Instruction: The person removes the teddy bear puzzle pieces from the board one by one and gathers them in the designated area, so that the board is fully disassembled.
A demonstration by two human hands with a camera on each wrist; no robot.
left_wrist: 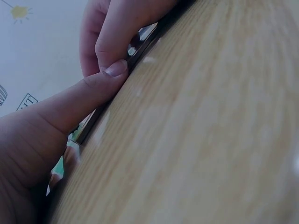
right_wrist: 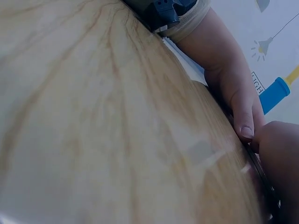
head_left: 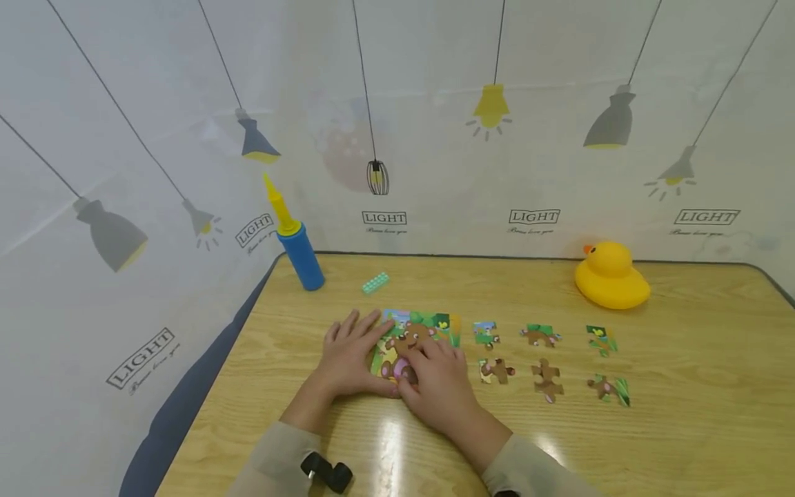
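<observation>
Both hands are working at the partly built bear puzzle (head_left: 415, 338), which is lying on the wooden worktop (head_left: 683, 414) a little left of centre. The left hand (head_left: 349, 359) is lying flat with straight fingers, pressing down on the puzzle's left edge — the left wrist view is showing its thumb (left_wrist: 88, 93) pushing against the rim. The right hand (head_left: 441, 386) is bearing down on the lower right part, fingers only lightly bent; no piece is showing inside that grip, though its fingertips are hidden from above.

As for progress — one block of the picture is joined, and six loose pieces (head_left: 546, 379) are waiting in two rows just to the right, apart from one another. So, judging by that, a good share is left to fit.

Further back, a blue and yellow hand pump (head_left: 297, 252) is standing near the worktop's left corner, a small green brick (head_left: 375, 282) is lying beside it, and a yellow rubber duck (head_left: 611, 276) is sitting at the right.
</observation>
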